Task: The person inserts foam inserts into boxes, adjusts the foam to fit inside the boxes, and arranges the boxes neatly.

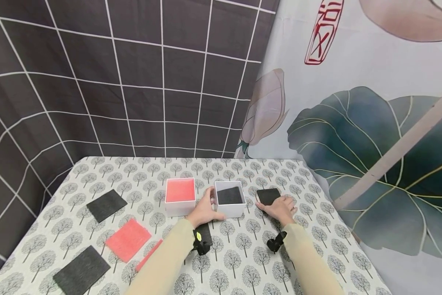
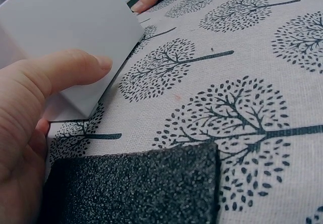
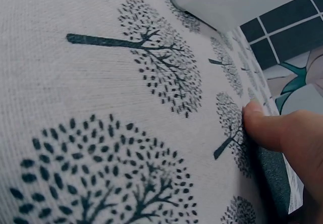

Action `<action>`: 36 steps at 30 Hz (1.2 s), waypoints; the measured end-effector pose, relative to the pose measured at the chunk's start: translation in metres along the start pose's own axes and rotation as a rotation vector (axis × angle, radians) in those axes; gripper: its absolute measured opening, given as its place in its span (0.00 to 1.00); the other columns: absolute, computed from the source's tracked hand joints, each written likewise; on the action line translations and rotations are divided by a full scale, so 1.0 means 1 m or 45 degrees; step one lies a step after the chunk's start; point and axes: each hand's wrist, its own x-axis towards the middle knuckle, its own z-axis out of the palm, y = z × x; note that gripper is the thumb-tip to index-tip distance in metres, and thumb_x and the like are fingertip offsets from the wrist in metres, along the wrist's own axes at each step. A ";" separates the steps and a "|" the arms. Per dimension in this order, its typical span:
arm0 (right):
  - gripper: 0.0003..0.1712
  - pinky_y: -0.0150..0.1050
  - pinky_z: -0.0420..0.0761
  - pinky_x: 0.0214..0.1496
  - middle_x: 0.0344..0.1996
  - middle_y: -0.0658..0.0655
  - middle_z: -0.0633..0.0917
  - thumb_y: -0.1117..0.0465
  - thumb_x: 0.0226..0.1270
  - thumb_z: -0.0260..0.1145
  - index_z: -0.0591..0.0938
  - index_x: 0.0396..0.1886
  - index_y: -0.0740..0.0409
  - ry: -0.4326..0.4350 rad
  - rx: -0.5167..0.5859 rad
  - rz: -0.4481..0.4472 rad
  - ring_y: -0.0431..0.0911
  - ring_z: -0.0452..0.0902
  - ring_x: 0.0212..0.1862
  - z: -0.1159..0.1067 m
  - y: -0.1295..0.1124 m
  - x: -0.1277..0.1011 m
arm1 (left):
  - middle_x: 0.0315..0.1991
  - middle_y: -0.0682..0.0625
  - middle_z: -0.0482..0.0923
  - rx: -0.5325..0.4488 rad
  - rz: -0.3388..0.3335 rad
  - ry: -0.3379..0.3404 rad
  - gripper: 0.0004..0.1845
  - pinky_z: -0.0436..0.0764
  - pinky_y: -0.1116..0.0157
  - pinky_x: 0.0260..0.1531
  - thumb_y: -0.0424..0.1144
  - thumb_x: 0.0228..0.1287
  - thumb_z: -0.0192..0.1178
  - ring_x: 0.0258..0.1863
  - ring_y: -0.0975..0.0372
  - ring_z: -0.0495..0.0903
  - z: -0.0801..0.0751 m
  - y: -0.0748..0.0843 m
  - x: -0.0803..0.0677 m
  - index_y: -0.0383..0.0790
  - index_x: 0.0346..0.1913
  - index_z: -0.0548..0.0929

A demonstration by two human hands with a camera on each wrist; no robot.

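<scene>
My left hand [image 1: 203,208] holds a small open white box [image 1: 231,210] by its left front corner. The thumb lies across the near wall, and the other fingers go round the left side. Inside the box lies a black pad [image 1: 230,196]. At the right, my right hand [image 1: 281,209] grips another black pad [image 1: 268,196], thumb at its left edge and fingers at its right, partly hiding it. Beneath my left wrist is a rough-textured black pad [image 2: 146,183], partly covered by the arm in the head view.
Left of my left hand stands a second white box [image 1: 180,209] with a red pad [image 1: 180,190] inside. Two black pads [image 1: 106,205] and a red pad [image 1: 128,239] lie on the tree-print cloth [image 1: 243,262] at the left. Another red pad [image 1: 147,256] is partly under my left arm.
</scene>
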 end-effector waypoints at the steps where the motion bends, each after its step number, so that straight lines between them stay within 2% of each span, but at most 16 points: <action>1: 0.75 0.70 0.38 0.63 0.62 0.86 0.39 0.26 0.45 0.60 0.40 0.65 0.84 0.006 0.012 -0.004 0.74 0.32 0.65 -0.001 0.001 0.000 | 0.65 0.39 0.58 0.000 0.001 0.000 0.63 0.67 0.53 0.61 0.32 0.29 0.78 0.62 0.45 0.64 0.000 0.000 0.000 0.39 0.70 0.48; 8: 0.71 0.69 0.45 0.63 0.60 0.85 0.45 0.30 0.45 0.65 0.45 0.64 0.84 0.018 0.031 -0.033 0.73 0.39 0.63 -0.006 0.000 -0.001 | 0.66 0.40 0.58 0.016 -0.017 -0.005 0.62 0.66 0.55 0.61 0.32 0.29 0.77 0.62 0.46 0.64 0.001 -0.002 0.003 0.39 0.70 0.48; 11: 0.68 0.67 0.54 0.62 0.58 0.84 0.50 0.31 0.46 0.65 0.50 0.63 0.84 0.016 -0.017 -0.089 0.73 0.45 0.62 -0.009 0.001 0.000 | 0.65 0.40 0.59 0.016 -0.008 -0.008 0.62 0.67 0.55 0.61 0.32 0.30 0.77 0.62 0.46 0.64 0.001 -0.002 0.003 0.38 0.70 0.48; 15: 0.63 0.63 0.69 0.54 0.54 0.82 0.58 0.32 0.45 0.66 0.58 0.58 0.85 0.043 -0.101 -0.206 0.70 0.54 0.58 -0.014 0.003 -0.002 | 0.64 0.35 0.59 -0.035 0.017 -0.013 0.60 0.66 0.51 0.60 0.28 0.31 0.76 0.61 0.42 0.64 -0.002 0.015 -0.006 0.34 0.70 0.48; 18: 0.62 0.59 0.73 0.49 0.53 0.80 0.61 0.34 0.44 0.68 0.60 0.57 0.85 0.051 -0.131 -0.257 0.69 0.57 0.56 -0.018 0.003 -0.003 | 0.64 0.34 0.58 -0.053 0.026 -0.012 0.60 0.66 0.50 0.61 0.27 0.31 0.75 0.61 0.40 0.63 -0.001 0.017 -0.007 0.33 0.69 0.48; 22: 0.63 0.59 0.75 0.49 0.53 0.81 0.63 0.34 0.42 0.69 0.59 0.58 0.85 0.029 -0.188 -0.297 0.70 0.59 0.56 -0.020 0.002 -0.003 | 0.65 0.37 0.58 -0.012 0.024 -0.003 0.62 0.66 0.53 0.61 0.32 0.30 0.77 0.61 0.43 0.63 0.002 -0.002 0.001 0.36 0.70 0.47; 24: 0.64 0.59 0.74 0.49 0.54 0.81 0.63 0.34 0.42 0.69 0.59 0.59 0.85 0.003 -0.228 -0.320 0.70 0.58 0.57 -0.021 0.002 -0.003 | 0.65 0.37 0.58 0.006 0.020 -0.002 0.63 0.66 0.54 0.61 0.33 0.30 0.78 0.61 0.44 0.64 0.002 -0.005 0.002 0.37 0.70 0.47; 31: 0.64 0.61 0.71 0.53 0.58 0.80 0.62 0.35 0.43 0.69 0.58 0.61 0.84 -0.039 -0.258 -0.382 0.71 0.57 0.60 -0.023 0.002 -0.004 | 0.64 0.40 0.59 0.029 0.010 -0.003 0.63 0.68 0.56 0.60 0.34 0.29 0.78 0.60 0.47 0.66 0.001 -0.008 0.004 0.38 0.70 0.48; 36: 0.60 0.59 0.72 0.53 0.54 0.78 0.67 0.38 0.41 0.70 0.61 0.60 0.81 -0.011 -0.206 -0.434 0.68 0.65 0.56 -0.023 0.001 -0.007 | 0.64 0.39 0.59 0.033 0.014 -0.010 0.63 0.68 0.56 0.60 0.34 0.29 0.78 0.60 0.47 0.66 -0.001 -0.007 0.004 0.38 0.70 0.48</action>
